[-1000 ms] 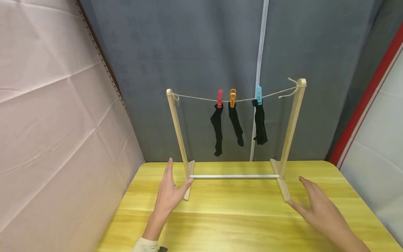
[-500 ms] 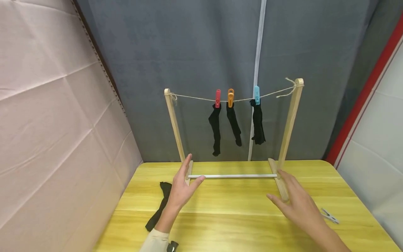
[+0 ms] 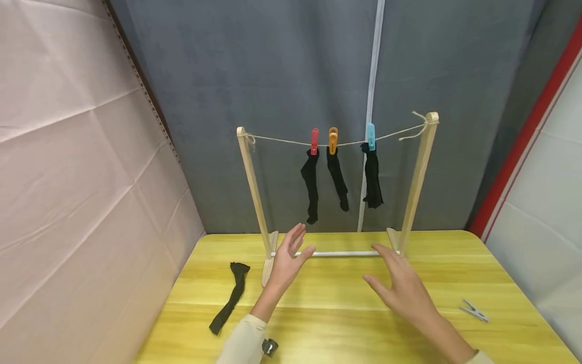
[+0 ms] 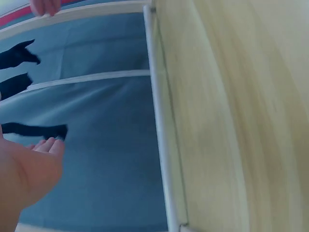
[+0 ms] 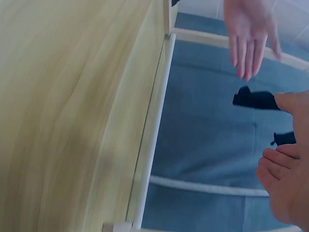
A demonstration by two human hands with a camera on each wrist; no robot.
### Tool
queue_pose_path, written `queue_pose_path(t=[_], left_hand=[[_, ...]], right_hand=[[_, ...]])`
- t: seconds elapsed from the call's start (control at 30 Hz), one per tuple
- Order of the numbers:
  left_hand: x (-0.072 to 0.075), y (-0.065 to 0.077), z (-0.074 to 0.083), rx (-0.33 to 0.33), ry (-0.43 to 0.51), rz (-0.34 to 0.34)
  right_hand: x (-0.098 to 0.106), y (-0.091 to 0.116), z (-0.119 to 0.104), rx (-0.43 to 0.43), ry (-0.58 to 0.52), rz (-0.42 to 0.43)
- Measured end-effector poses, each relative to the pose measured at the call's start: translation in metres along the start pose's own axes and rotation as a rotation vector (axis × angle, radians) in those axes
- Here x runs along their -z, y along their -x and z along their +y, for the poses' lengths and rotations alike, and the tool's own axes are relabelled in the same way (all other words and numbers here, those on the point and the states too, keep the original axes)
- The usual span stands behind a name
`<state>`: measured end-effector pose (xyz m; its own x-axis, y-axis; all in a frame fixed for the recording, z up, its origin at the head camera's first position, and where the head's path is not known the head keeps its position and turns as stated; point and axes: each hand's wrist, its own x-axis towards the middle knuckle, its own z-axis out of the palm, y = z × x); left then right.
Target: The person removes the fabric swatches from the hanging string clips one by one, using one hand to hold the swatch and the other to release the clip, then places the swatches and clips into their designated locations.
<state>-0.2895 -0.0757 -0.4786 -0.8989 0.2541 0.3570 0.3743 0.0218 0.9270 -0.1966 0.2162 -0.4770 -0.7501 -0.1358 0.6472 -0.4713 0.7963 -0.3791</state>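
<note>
My left hand (image 3: 286, 263) is held up in front of the wooden rack's white crossbar (image 3: 341, 254), fingers extended and nothing in it. Facing it, my right hand (image 3: 402, 290) hovers near the right post (image 3: 419, 187), also holding nothing. On the string between the posts hang black socks: one sock (image 3: 311, 187) under a red clothespin (image 3: 314, 141), another (image 3: 337, 182) under an orange clothespin (image 3: 333, 141), and a third (image 3: 373, 177) under a light blue clothespin (image 3: 371, 136). The left wrist view shows my left palm (image 4: 31, 169) with sock ends beyond it.
A loose black sock (image 3: 231, 298) lies on the wooden table (image 3: 336, 323) to the left of my left hand. At the right lies a grey clothespin (image 3: 474, 310). The left post (image 3: 252, 187) stands behind my left hand; a grey curtain (image 3: 273, 65) hangs behind the rack.
Both hands have moved inward toward each other, from outside the rack's posts to in front of the crossbar. The loose sock and grey clothespin have come into view. The hanging socks stay on the string.
</note>
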Motion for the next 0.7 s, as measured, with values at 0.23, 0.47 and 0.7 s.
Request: queue_pose_path(t=[0.23, 0.47, 0.7], left_hand=[[-0.015, -0.026, -0.013, 0.101, 0.148, 0.096], [-0.025, -0.054, -0.016, 0.141, 0.136, 0.228], [-0.03, -0.07, -0.021, 0.089, 0.081, 0.266]], right_hand=[[-0.02, -0.008, -0.02, 0.034, -0.062, 0.0], [-0.024, -0.019, -0.033, 0.026, -0.083, 0.013], [-0.024, -0.032, -0.036, 0.033, -0.107, 0.045]])
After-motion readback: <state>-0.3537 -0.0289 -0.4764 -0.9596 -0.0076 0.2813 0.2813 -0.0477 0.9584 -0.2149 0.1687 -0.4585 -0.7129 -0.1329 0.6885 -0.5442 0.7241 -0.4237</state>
